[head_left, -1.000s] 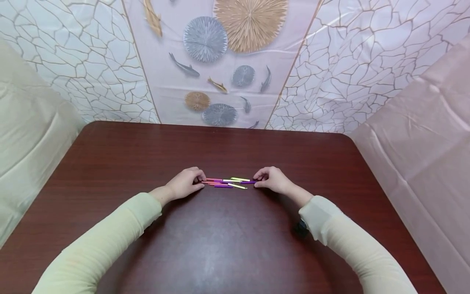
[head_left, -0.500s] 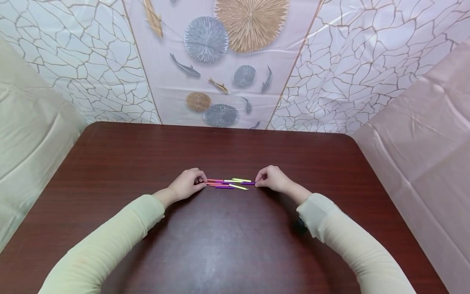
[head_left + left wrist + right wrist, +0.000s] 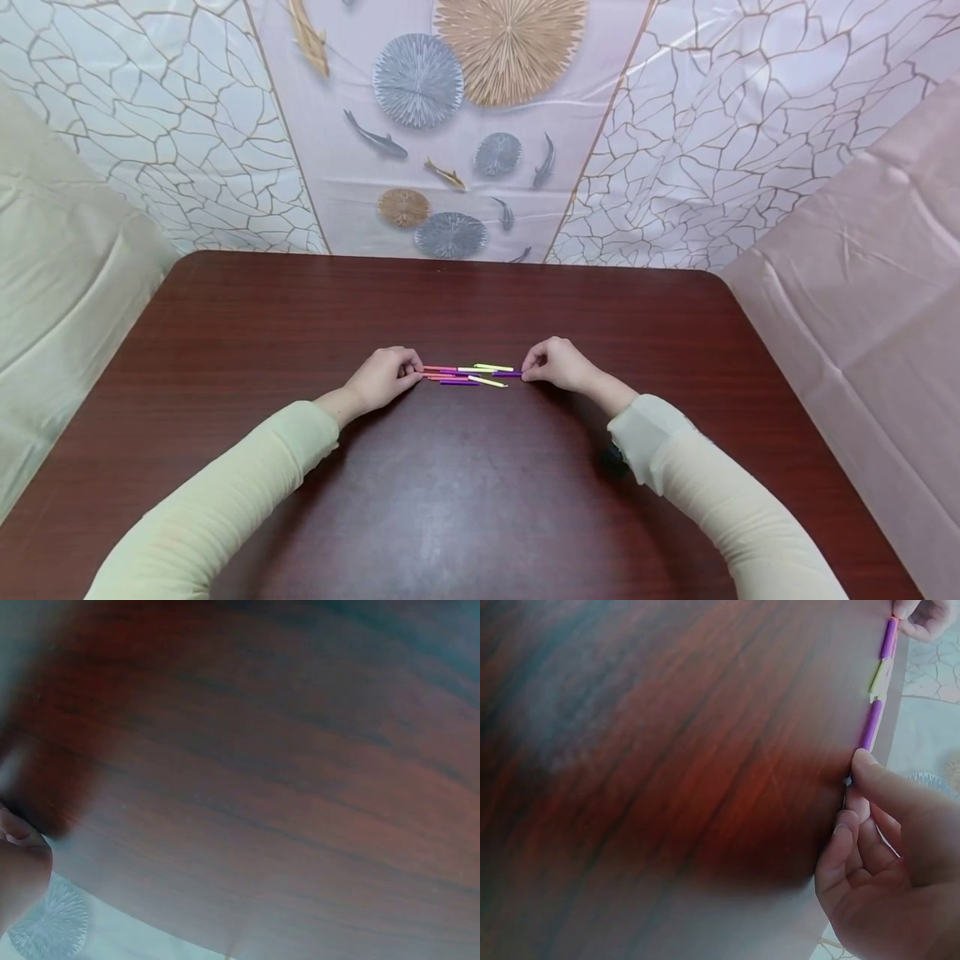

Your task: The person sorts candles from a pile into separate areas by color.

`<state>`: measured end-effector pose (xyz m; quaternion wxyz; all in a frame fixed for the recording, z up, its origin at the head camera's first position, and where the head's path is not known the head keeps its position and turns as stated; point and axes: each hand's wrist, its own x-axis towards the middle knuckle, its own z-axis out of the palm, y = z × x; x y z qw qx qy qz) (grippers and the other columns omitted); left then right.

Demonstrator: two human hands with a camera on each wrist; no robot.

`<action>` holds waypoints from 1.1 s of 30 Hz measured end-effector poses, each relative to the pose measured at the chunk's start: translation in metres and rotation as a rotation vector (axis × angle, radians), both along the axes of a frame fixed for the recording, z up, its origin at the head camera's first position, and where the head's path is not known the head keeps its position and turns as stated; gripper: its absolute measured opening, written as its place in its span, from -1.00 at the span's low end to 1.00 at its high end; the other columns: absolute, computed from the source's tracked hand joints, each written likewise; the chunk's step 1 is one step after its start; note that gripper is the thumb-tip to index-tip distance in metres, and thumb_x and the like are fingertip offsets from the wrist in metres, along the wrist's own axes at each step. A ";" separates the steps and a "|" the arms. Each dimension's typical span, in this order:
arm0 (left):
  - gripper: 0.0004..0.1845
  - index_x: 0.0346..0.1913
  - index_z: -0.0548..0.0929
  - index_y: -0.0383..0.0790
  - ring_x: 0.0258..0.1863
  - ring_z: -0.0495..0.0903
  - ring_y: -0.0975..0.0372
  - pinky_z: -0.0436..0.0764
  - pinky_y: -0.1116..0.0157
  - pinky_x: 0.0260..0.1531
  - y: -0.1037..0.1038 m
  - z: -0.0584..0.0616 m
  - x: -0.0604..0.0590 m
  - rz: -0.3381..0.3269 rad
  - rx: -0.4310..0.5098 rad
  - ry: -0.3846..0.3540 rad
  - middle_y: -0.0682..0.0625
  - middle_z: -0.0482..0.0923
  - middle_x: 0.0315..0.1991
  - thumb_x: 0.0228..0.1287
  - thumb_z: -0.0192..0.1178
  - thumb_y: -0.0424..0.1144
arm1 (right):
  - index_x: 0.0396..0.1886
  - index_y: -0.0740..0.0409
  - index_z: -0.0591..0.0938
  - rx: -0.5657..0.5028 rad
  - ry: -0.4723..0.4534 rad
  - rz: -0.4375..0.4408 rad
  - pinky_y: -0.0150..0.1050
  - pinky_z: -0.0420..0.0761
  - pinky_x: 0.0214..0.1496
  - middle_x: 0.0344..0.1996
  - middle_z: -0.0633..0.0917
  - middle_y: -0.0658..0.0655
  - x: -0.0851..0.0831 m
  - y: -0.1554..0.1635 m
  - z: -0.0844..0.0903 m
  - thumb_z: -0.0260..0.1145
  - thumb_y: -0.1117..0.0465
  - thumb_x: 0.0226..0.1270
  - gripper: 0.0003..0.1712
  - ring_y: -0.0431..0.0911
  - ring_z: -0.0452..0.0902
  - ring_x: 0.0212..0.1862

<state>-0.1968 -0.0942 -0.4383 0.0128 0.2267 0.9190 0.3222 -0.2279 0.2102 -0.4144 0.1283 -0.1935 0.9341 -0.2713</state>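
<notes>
"One dark wood bench, two pale sleeves over it. Hands?"

"L hand at the L end of the coloured sticks, fingers curled by the orange ends; can't tell if clamped. R hand opp., thumb + finger pinching the tip of a purple stick."

"Stick layout, pls?"

"Flat, approx. mid-bench, betw. hands. Orange at L, yellow nearer R, purple among both; lowest yellow slants a bit."
</notes>
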 end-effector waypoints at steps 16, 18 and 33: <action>-0.92 -0.46 0.60 -0.19 -0.49 0.45 0.34 0.44 0.43 -0.42 -0.003 -0.003 -0.002 0.007 0.022 -0.004 0.02 0.54 -0.50 0.14 0.26 -0.32 | -0.52 0.17 0.71 -0.022 -0.001 -0.042 -0.37 0.39 -0.35 -0.62 0.64 -0.05 -0.019 -0.009 0.015 0.43 0.25 0.03 -0.92 -0.24 0.39 -0.47; -0.92 -0.46 0.60 -0.19 -0.49 0.45 0.34 0.44 0.43 -0.42 -0.003 -0.003 -0.002 0.004 0.026 -0.005 0.02 0.54 -0.50 0.14 0.27 -0.32 | -0.51 0.19 0.71 -0.031 -0.001 -0.063 -0.37 0.38 -0.36 -0.61 0.66 -0.03 -0.023 -0.013 0.018 0.43 0.25 0.04 -0.91 -0.22 0.38 -0.47; -0.93 -0.43 0.59 -0.18 -0.47 0.44 0.33 0.45 0.42 -0.39 -0.001 -0.002 0.001 0.017 0.021 -0.061 0.02 0.53 -0.47 0.18 0.24 -0.32 | -0.50 0.21 0.71 -0.002 0.040 -0.145 -0.36 0.37 -0.33 -0.57 0.69 0.05 -0.061 -0.038 0.013 0.42 0.22 0.07 -0.88 -0.12 0.42 -0.39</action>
